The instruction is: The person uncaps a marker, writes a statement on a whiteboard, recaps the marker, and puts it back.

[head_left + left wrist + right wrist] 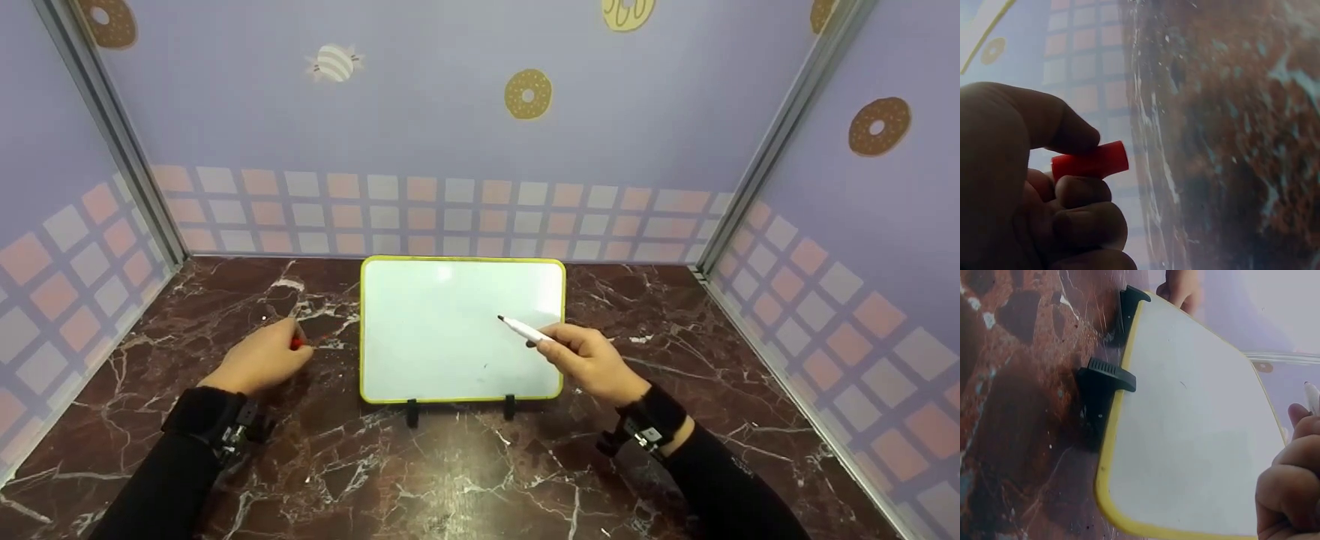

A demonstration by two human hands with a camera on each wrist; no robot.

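Note:
In the head view my right hand (pixel 592 364) grips a white marker (pixel 527 331), its dark tip bare and pointing up-left in front of the whiteboard (pixel 450 330). The board has a yellow rim and carries one tiny dark mark (pixel 485 366) low on its right half. To the left of the board, my left hand (pixel 262 356) pinches a red marker cap (pixel 1090 160) between thumb and curled fingers, as the left wrist view shows. At the right edge of the right wrist view, the right hand's curled fingers (pixel 1292 478) hold the marker beside the board.
Two black clips (pixel 510 407) support the board's lower edge on a dark red marbled table (pixel 450 480). Behind it rises a lilac wall (pixel 420 135) with pink and white squares and doughnut pictures. Side walls with metal corner posts (pixel 780 135) enclose the table left and right.

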